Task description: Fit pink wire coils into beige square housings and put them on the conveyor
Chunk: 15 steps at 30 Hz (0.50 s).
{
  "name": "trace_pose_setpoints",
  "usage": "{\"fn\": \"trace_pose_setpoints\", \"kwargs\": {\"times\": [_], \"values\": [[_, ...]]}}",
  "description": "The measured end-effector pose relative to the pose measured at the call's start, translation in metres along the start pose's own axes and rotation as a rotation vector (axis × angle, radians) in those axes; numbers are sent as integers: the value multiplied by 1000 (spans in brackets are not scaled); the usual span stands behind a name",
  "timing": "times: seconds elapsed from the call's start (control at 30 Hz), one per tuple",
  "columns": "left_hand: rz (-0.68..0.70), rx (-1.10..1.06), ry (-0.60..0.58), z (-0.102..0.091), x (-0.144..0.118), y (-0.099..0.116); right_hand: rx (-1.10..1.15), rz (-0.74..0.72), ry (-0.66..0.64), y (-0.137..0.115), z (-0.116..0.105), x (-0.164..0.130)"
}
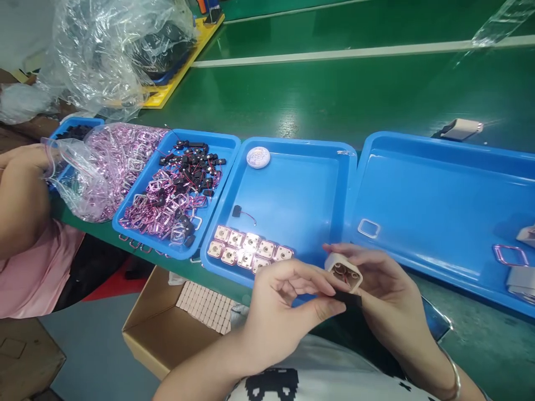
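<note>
Head view, lower centre of the frame: my left hand (280,303) and right hand (382,284) both grip a small white square casing (343,272), fingertips pinched on its sides, with reddish wiring visible inside its open face and a dark piece just under it. Just above my left hand, a middle blue tray (292,189) holds two short rows of finished-looking square pieces (246,250), one loose black part on a red wire (238,211) and a small round white disc (258,157); judging by this, about ten pieces are done and many remain. Left of it, another tray (178,189) is heaped with pink wire coils and black wired parts. At lower left a cardboard box (150,328) shows a sheet of small squares. Far left, a co-worker's arm (19,195) reaches into a plastic bag (96,167). The right tray (438,200) is cut off at the frame edge, and what exactly sits inside the casing is hard to make out.
</note>
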<state>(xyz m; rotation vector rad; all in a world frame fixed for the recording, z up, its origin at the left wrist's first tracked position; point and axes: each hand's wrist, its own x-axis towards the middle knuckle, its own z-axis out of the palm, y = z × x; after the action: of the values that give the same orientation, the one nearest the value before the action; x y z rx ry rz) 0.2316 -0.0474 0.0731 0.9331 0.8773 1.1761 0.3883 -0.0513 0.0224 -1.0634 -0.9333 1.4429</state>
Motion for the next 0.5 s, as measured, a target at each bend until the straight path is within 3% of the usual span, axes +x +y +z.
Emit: {"fn": "trace_pose_setpoints", "kwargs": {"times": [0.13, 0.3, 0.5], "values": [[-16, -22, -3, 1, -3, -3, -29, 0, -3, -2, 2, 0], [27, 24, 122, 0, -3, -1, -101, -64, 10, -1, 2, -3], [-76, 52, 143, -3, -7, 0, -1, -45, -10, 2, 2, -2]]}}
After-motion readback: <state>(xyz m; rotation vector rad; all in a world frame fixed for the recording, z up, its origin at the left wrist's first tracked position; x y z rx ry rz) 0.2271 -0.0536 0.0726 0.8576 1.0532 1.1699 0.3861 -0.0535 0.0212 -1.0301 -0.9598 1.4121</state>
